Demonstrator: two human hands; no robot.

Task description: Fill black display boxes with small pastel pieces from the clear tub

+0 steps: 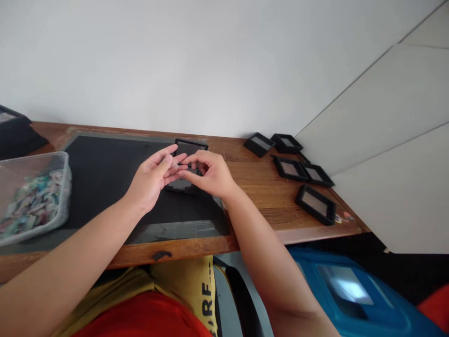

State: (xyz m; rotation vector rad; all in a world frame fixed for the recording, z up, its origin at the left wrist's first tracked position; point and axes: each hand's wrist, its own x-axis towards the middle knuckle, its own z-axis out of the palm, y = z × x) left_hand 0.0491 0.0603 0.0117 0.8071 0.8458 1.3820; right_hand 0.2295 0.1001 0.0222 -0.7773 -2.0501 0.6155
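My left hand (150, 175) is held palm up over the black mat, its fingers stretched forward and its thumb bent in against them. Something small and pale seems to lie at the thumb tip, too small to name. Thumb and forefinger of my right hand (212, 175) pinch together right at the left fingertips; whatever they hold is hidden. Below both hands is a black-rimmed frame or shallow box (189, 146), mostly covered by the fingers. Left of my hands stands a clear plastic tub (66, 187) holding many small multicoloured pieces (33, 201).
A black mat (105, 161) covers part of the wooden table (259, 187). Several black-framed boxes (315, 204) lie at the right; another dark box (16, 124) is at the far left. A white wall (210, 70) rises behind. A blue plastic object (351, 299) stands below right.
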